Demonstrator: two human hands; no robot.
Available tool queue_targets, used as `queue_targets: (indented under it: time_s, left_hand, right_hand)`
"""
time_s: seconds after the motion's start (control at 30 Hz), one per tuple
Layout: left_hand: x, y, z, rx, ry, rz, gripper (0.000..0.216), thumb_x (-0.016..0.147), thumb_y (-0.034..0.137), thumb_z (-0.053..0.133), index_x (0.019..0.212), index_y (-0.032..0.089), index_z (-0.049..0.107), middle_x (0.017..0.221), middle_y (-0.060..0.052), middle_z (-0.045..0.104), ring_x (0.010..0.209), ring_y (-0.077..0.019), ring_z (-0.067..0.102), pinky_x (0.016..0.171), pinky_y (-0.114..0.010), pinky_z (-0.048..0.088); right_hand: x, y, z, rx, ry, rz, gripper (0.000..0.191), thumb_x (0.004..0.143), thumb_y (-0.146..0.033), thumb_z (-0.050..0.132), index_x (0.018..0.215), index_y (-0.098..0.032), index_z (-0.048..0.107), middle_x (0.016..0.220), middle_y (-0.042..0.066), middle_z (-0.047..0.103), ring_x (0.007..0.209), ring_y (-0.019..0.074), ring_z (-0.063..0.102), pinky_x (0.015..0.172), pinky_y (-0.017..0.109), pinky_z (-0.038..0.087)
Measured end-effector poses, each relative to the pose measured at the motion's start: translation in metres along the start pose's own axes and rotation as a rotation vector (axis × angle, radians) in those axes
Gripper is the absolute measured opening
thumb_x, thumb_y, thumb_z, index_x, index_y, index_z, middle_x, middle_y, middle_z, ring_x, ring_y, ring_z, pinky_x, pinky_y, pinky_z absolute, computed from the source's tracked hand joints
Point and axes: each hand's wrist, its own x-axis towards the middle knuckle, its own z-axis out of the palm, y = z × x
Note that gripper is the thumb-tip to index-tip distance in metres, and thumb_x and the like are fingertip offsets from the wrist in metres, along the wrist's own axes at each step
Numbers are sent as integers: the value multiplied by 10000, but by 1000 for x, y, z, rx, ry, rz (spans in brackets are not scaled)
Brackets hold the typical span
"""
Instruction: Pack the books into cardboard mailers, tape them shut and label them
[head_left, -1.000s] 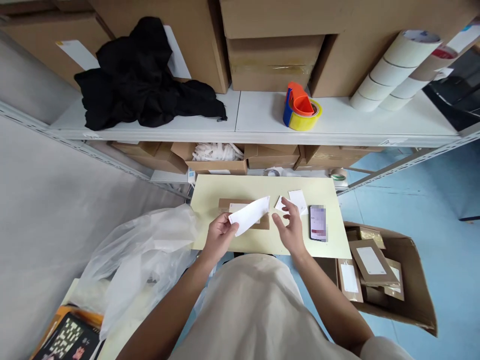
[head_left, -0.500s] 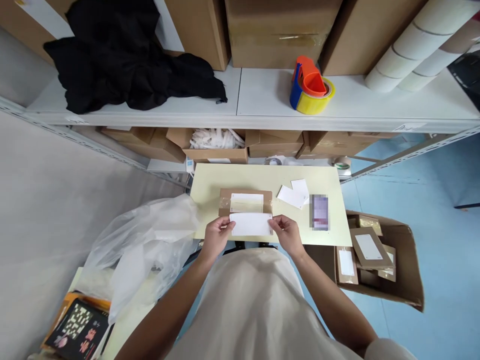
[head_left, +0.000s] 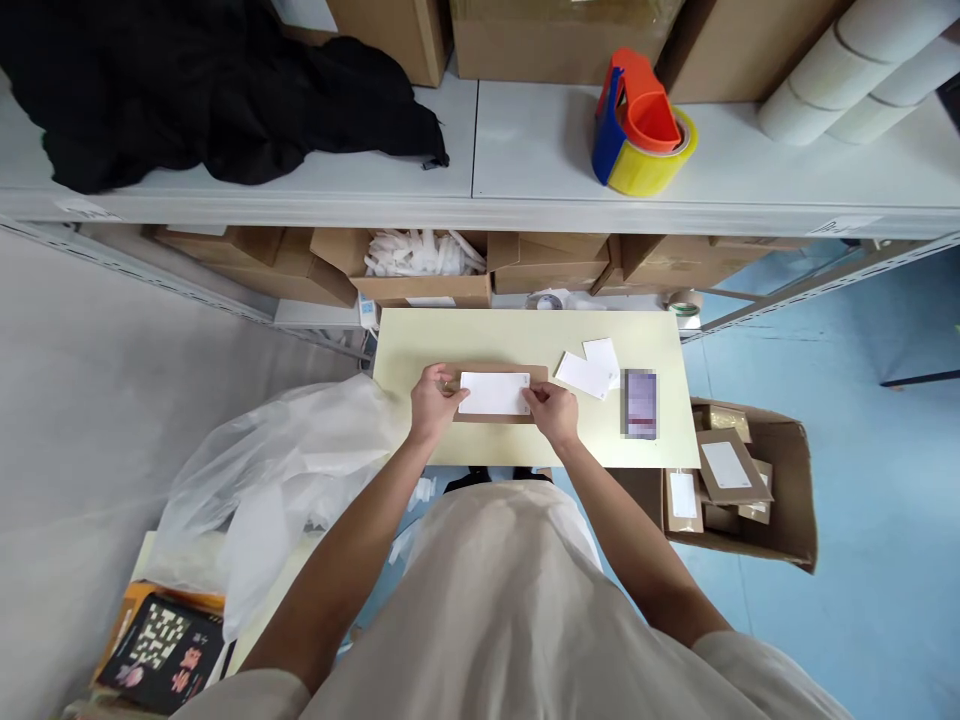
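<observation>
A white label (head_left: 494,393) lies on a flat brown cardboard envelope (head_left: 495,415) in the middle of a small pale yellow table (head_left: 525,335). My left hand (head_left: 433,400) pinches the label's left end, fingers closed on it. My right hand (head_left: 551,410) pinches its right end the same way. Both hands press the label down against the envelope.
Two white paper slips (head_left: 591,370) and a phone (head_left: 640,402) lie right of the envelope. An open carton (head_left: 780,480) of labelled envelopes sits on the floor at right. A clear plastic bag (head_left: 285,470) bulges at left. The shelf above holds a tape dispenser (head_left: 641,130), black cloth (head_left: 210,90) and boxes.
The label was held up in my left hand alone, then taken at both ends, and now rests flat on the envelope. The camera has tilted downward.
</observation>
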Motion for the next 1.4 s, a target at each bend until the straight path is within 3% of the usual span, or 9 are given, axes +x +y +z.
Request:
queue_targets:
  time_s: [0.3, 0.5, 0.7, 0.8, 0.87, 0.97, 1.03, 1.23, 1.4]
  left_hand:
    - [3, -2, 7, 130, -35, 33, 595, 668, 256, 738, 1187, 169, 460, 1012, -40, 638, 627, -100, 627, 758, -283, 499]
    - [7, 12, 1, 376, -34, 40, 684, 644, 311, 755, 1223, 195, 409, 990, -44, 648, 932, -209, 628, 778, -306, 461]
    - [18, 3, -12, 437, -102, 57, 723, 620, 415, 764, 1217, 189, 424, 963, -53, 644, 922, -237, 618, 736, -325, 472]
    - [14, -4, -14, 432, -33, 216, 500, 722, 364, 684, 1142, 160, 506, 1028, -97, 631, 991, -238, 598, 827, -337, 471]
    - [7, -6, -10, 462, -19, 446, 348, 818, 338, 568, 1112, 153, 557, 1129, -131, 608, 1106, -244, 550, 935, -353, 428]
    - [-7, -6, 4, 575, -176, 800, 418, 894, 340, 419, 1255, 156, 522, 1369, -136, 484, 1315, -255, 379, 1077, -406, 296]
    - [-12, -7, 13, 669, -265, 885, 517, 899, 353, 390, 1372, 146, 418, 1472, -126, 367, 1386, -258, 266, 1122, -440, 208]
    - [-6, -20, 17, 775, -217, 718, 620, 889, 449, 374, 1454, 211, 287, 1530, -100, 249, 1414, -306, 178, 1104, -571, 157]
    - [-2, -22, 13, 685, -138, 531, 580, 893, 443, 376, 1437, 248, 326, 1547, -120, 185, 1419, -348, 124, 1069, -648, 139]
  right_hand:
    - [3, -3, 3, -173, -31, 36, 191, 813, -358, 544, 860, -247, 693, 819, 10, 723, 766, 182, 638, 673, 271, 439]
    - [4, -8, 9, -380, -38, 11, 180, 837, -323, 509, 941, -245, 633, 847, 27, 701, 799, 209, 633, 659, 288, 418]
    - [8, 5, 5, -413, -9, -57, 430, 830, -371, 542, 1219, -226, 431, 945, 64, 656, 799, 220, 611, 629, 294, 420]
    - [7, 18, -1, -360, 72, -233, 336, 875, -310, 455, 1187, -185, 469, 997, 105, 636, 894, 241, 589, 688, 327, 443]
    - [5, 21, -1, -344, 155, -394, 341, 903, -270, 376, 1202, -150, 489, 1097, 150, 612, 1026, 263, 552, 800, 373, 443]
    - [-1, 16, 10, -412, 96, -664, 468, 927, -325, 334, 1331, -106, 422, 1353, 182, 477, 1275, 284, 396, 992, 432, 354]
    - [-6, 11, 22, -509, -10, -757, 600, 926, -430, 334, 1410, -75, 326, 1466, 181, 349, 1375, 291, 258, 1070, 453, 269]
    - [-13, 22, 36, -702, -74, -683, 740, 903, -584, 290, 1473, -119, 211, 1533, 151, 212, 1419, 303, 141, 1109, 545, 139]
    - [-16, 35, 23, -656, -27, -456, 694, 904, -555, 338, 1485, -208, 183, 1553, 121, 157, 1422, 340, 104, 1070, 604, 187]
